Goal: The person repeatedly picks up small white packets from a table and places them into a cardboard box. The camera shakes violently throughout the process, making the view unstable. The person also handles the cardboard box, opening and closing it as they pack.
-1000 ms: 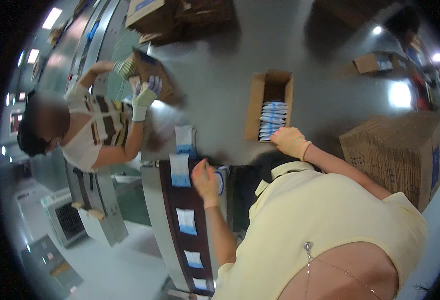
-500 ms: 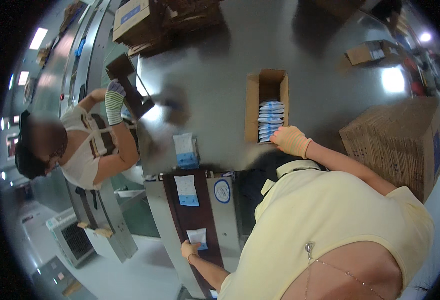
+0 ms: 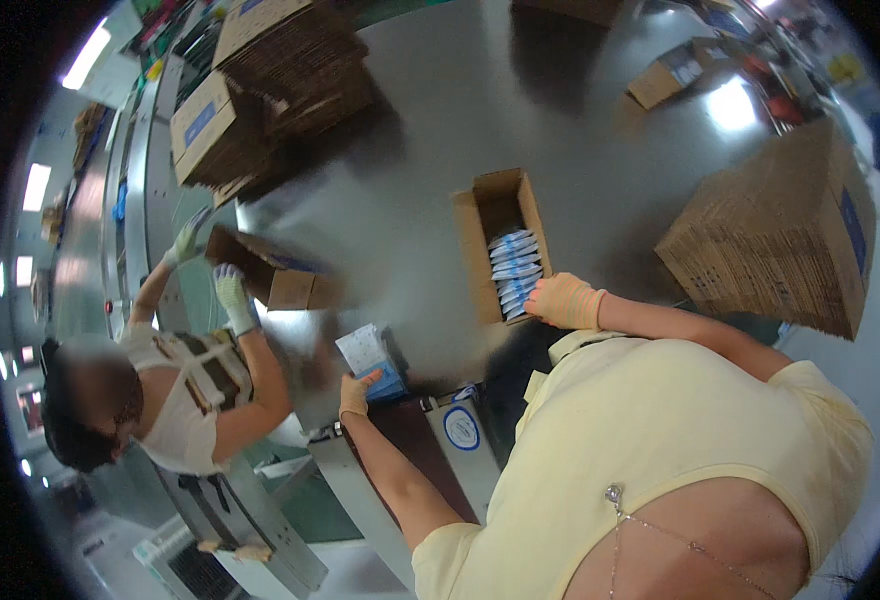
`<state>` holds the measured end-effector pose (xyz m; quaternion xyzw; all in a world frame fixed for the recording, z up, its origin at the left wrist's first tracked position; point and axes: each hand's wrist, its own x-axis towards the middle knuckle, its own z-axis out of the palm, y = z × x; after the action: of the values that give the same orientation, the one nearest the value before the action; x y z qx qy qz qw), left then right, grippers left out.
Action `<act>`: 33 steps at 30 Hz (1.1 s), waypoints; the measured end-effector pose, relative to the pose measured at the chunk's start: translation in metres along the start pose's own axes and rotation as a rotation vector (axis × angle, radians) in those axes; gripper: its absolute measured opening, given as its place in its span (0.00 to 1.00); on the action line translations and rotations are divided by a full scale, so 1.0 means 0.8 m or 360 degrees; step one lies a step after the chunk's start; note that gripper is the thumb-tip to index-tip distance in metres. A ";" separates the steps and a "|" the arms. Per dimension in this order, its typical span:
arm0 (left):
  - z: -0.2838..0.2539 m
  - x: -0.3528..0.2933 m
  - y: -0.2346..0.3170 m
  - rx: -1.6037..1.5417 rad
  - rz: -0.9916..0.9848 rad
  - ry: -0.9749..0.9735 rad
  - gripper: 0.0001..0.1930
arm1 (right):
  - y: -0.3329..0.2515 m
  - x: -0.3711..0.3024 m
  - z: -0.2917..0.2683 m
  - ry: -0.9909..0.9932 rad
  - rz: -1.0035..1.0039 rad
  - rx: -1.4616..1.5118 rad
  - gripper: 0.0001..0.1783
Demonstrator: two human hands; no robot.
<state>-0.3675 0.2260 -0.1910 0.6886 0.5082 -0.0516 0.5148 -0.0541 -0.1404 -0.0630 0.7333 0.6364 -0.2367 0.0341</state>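
My left hand [image 3: 356,394], in a pale orange glove, grips the white-and-blue packets [image 3: 368,352] lying at the conveyor's far end, its thumb over the blue part. Another packet seems to lie beneath the top one. My right hand [image 3: 564,301], in an orange striped glove, reaches over the near right corner of an open cardboard box [image 3: 472,245]. Its fingers are curled against the near end of a row of white-and-blue packets [image 3: 516,262] inside. The box's far end shows bare cardboard. My body hides part of its near side.
A brown conveyor belt [image 3: 412,440] runs up to the metal table [image 3: 440,110]. Flattened cartons [image 3: 770,225] are stacked at right, more cartons [image 3: 290,70] at far left. A gloved co-worker [image 3: 190,385] at left handles an open carton [image 3: 295,285]. A small carton [image 3: 665,80] lies far right.
My left hand has moved from a packet on the belt up to the packets at its far end. My right hand stays at the box. The co-worker's carton has been turned and lowered.
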 end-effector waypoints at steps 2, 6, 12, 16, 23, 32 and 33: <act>0.022 0.010 0.045 -0.0191 -0.0284 -0.0292 0.36 | 0.003 -0.001 -0.001 -0.0008 0.0014 -0.0002 0.07; 0.113 -0.018 0.158 0.1455 0.0337 0.0225 0.37 | 0.006 -0.011 0.006 0.0070 0.0021 0.0022 0.07; 0.291 -0.029 0.210 0.1725 0.1270 0.0649 0.16 | 0.001 -0.006 -0.002 0.0089 -0.0040 0.0002 0.07; 0.263 -0.023 0.231 0.1187 0.1226 0.0385 0.14 | 0.004 -0.010 0.011 0.0110 -0.0010 -0.0005 0.07; 0.162 -0.051 0.349 -0.0832 0.1223 -0.0217 0.31 | 0.004 -0.007 0.014 0.0190 -0.0055 0.0022 0.09; 0.317 -0.034 0.378 -0.0742 0.1302 -0.0619 0.17 | 0.012 -0.008 0.020 0.0110 -0.0086 0.0023 0.11; 0.324 0.001 0.361 -0.0612 0.1299 -0.0553 0.21 | 0.016 -0.013 0.018 0.0090 -0.0087 -0.0006 0.11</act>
<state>-0.0327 0.0429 -0.1223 0.7054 0.1033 0.1352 0.6881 -0.0470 -0.1574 -0.0746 0.7219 0.6574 -0.2156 0.0110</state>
